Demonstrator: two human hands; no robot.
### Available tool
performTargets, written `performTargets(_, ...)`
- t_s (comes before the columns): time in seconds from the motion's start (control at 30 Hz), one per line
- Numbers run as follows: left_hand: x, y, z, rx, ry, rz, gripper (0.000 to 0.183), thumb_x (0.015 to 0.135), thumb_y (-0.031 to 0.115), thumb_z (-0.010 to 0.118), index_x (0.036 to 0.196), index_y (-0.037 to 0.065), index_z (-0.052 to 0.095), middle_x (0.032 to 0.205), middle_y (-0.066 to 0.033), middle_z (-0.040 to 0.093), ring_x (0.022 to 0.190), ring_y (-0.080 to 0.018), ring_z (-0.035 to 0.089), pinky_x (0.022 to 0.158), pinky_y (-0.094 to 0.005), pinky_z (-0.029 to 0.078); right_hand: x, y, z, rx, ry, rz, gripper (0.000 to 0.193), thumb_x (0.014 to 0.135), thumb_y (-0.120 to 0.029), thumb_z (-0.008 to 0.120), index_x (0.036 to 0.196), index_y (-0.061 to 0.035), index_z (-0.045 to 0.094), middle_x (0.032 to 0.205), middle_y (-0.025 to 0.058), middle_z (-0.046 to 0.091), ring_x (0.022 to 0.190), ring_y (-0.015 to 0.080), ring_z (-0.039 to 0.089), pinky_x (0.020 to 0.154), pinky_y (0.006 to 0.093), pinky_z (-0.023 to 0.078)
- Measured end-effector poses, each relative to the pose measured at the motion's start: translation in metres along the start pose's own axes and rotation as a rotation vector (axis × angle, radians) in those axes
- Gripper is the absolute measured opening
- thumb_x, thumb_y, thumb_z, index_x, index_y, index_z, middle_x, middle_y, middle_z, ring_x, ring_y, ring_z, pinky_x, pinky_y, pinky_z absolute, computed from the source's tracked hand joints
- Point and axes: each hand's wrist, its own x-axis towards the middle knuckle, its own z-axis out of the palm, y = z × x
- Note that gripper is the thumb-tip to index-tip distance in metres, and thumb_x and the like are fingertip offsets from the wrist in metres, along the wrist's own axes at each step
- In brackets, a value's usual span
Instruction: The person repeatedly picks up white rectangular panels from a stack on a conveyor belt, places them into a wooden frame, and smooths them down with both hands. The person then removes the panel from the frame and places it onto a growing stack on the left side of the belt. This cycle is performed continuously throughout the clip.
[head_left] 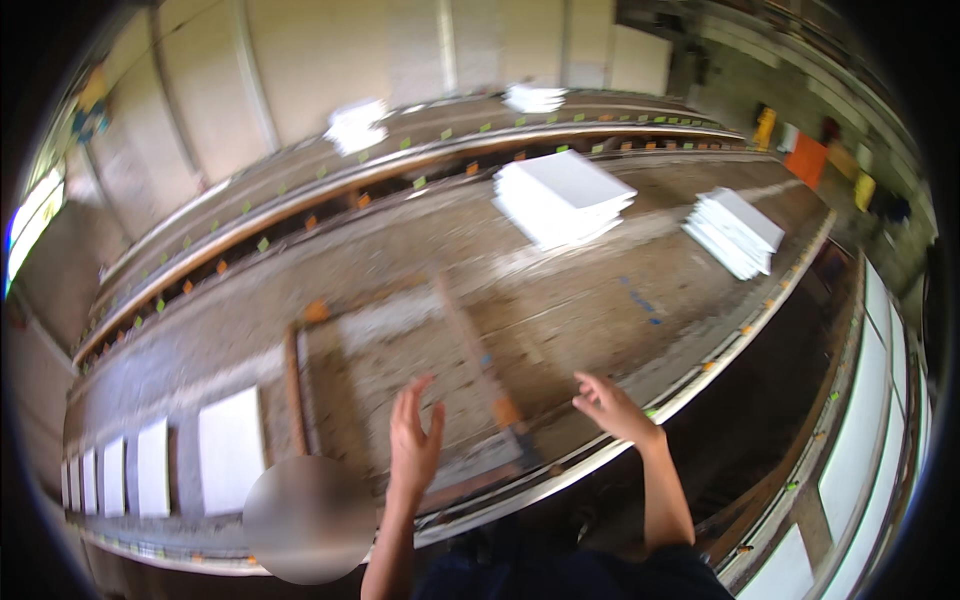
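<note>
Workshop or small factory hall: long, dusty, worn wooden workbench with metal edge rail, stacks of white flat sheets on it, row of white rectangular panels laid out at left, bare beige wall behind.

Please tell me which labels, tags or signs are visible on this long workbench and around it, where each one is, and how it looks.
Small tags: green and orange squares in rows along the rails behind the long table.
Orange tag: on the wooden frame, between the open left hand and right hand.
Blue marks: on the tabletop, right of centre.
Coloured shapes: orange and yellow, far right; too blurred to identify.
</note>
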Motion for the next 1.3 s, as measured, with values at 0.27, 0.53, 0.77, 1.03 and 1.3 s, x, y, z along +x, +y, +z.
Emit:
performTargets(0.27, -0.001, 0.140, 0.241, -0.381, -0.305, 0.157, 0.021, 0.086, 0.005, 0.051, 0.105, 0.006, 0.060, 0.109, -0.0118, 0.060, 0.114, -0.0284, 0.049, 0.095, -0.0368, 0.038, -0.147, 0.114, -0.126, -0.221, 0.759, 0.320, 0.026, 0.081, -0.005, 0.058, 0.107, -0.0035, 0.056, 0.092, 0.0125, 0.060, 0.089, 0.0298, 0.054, 0.080, 0.0377, 0.044)
performTargets(0.53, 0.014, 0.209, 0.377, -0.457, -0.382, 0.165, 0.019, 0.089, 0.013, 0.051, 0.104, 0.005, 0.061, 0.109, -0.0109, 0.060, 0.109, -0.0259, 0.052, 0.094, -0.0347, 0.038, -0.186, 0.212, -0.228, -0.169, 0.963, 0.459, 0.021, 0.083, -0.003, 0.055, 0.104, -0.0032, 0.057, 0.087, 0.0120, 0.060, 0.085, 0.0266, 0.056, 0.080, 0.0355, 0.045)
performTargets(0.77, 0.041, 0.240, 0.462, -0.663, -0.386, 0.104, 0.020, 0.089, 0.011, 0.051, 0.105, 0.002, 0.059, 0.110, -0.0112, 0.059, 0.107, -0.0232, 0.053, 0.094, -0.0329, 0.037, -0.184, 0.251, -0.270, -0.105, 1.002, 0.399, 0.019, 0.082, 0.002, 0.054, 0.100, -0.0020, 0.060, 0.087, 0.0125, 0.062, 0.081, 0.0248, 0.061, 0.072, 0.0323, 0.049)
performTargets(1.03, 0.077, 0.273, 0.543, -0.743, -0.424, 0.008, 0.022, 0.091, 0.012, 0.049, 0.109, 0.002, 0.057, 0.114, -0.0109, 0.057, 0.110, -0.0211, 0.051, 0.096, -0.0321, 0.035, -0.135, 0.332, -0.366, -0.200, 0.993, 0.272, 0.019, 0.083, 0.007, 0.050, 0.097, -0.0014, 0.061, 0.086, 0.0116, 0.061, 0.078, 0.0213, 0.062, 0.069, 0.0285, 0.049)
performTargets(1.3, 0.152, 0.323, 0.605, -0.838, -0.500, -0.131, 0.030, 0.093, 0.011, 0.047, 0.121, 0.001, 0.047, 0.123, -0.0115, 0.050, 0.117, -0.0202, 0.046, 0.100, -0.0329, 0.032, -0.064, 0.408, -0.468, -0.220, 0.946, 0.139, 0.025, 0.078, 0.006, 0.054, 0.100, -0.0041, 0.059, 0.099, 0.0130, 0.056, 0.096, 0.0306, 0.052, 0.084, 0.0372, 0.043)
